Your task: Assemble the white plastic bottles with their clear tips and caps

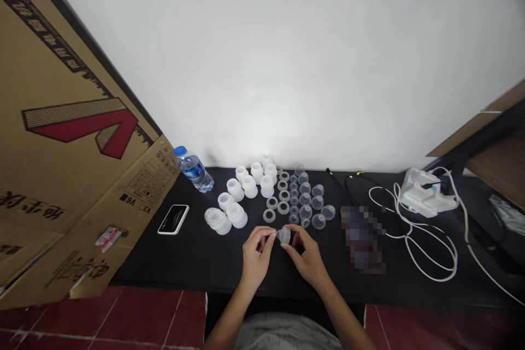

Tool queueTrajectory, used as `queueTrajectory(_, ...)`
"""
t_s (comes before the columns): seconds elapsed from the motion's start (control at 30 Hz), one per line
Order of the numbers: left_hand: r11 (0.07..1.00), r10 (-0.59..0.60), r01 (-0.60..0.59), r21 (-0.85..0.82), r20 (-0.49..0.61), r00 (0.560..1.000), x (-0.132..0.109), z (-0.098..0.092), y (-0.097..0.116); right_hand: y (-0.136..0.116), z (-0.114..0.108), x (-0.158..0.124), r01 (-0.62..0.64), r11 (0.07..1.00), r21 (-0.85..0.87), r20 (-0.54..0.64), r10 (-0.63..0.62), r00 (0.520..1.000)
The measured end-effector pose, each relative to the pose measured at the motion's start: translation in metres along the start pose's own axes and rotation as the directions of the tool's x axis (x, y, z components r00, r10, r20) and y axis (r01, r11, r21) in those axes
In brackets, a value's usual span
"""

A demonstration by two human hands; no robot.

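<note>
My left hand (256,254) and my right hand (305,254) meet over the black table (192,257), both pinched on one small clear plastic cap (284,235) held between their fingertips. Just beyond the hands lie rows of clear domed caps (311,202), clear rings (283,197) and white plastic bottle-like pieces (241,191). Several white pieces lie on their sides at the left of the group.
A water bottle with a blue cap (192,168) lies at the back left beside a large cardboard box (69,147). A phone (173,219) lies face up near the box. White cables and a charger (426,197) sprawl at the right. A blurred dark object (363,238) sits right of my hands.
</note>
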State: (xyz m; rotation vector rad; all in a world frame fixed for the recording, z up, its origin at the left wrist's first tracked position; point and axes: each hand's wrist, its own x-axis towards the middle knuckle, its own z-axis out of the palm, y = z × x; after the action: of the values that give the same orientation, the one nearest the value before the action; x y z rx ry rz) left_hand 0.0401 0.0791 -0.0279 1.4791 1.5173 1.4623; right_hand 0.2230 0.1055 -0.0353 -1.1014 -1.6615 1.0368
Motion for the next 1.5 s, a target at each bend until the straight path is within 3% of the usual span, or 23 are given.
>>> queueTrajectory(0.2, 0.999, 0.044, -0.044, 0.021, 0.001, 0.999, 0.0, 0.0, 0.004, 0.003, 0.001, 0.0, -0.025, 1.0, 0.007, -0.034, 0.025, 0.999)
queueTrajectory(0.4, 1.0, 0.027, -0.026, 0.016, -0.027, 0.999, -0.002, -0.001, 0.001, -0.007, -0.005, 0.002, 0.05, 0.998, 0.047, 0.054, -0.053, 0.997)
queueTrajectory(0.6, 1.0, 0.009, -0.009, -0.01, -0.016, 1.0, -0.002, -0.001, -0.002, -0.011, -0.003, 0.001, 0.111, 0.99, -0.088, 0.103, -0.102, 0.989)
queueTrajectory(0.73, 0.999, -0.021, 0.021, -0.031, -0.009, 1.0, -0.001, -0.001, -0.002, -0.012, -0.004, 0.0, 0.108, 0.99, -0.091, 0.149, -0.093, 0.984)
queueTrajectory(1.07, 1.0, -0.025, 0.026, -0.009, 0.128, 0.991, 0.0, -0.002, -0.004, -0.01, -0.004, 0.001, 0.056, 0.998, -0.035, 0.093, -0.052, 0.994)
queueTrajectory(1.5, 0.999, 0.001, -0.004, 0.038, 0.089, 0.996, 0.001, -0.002, -0.001, -0.007, -0.001, 0.0, 0.085, 0.994, -0.062, 0.082, -0.08, 0.993)
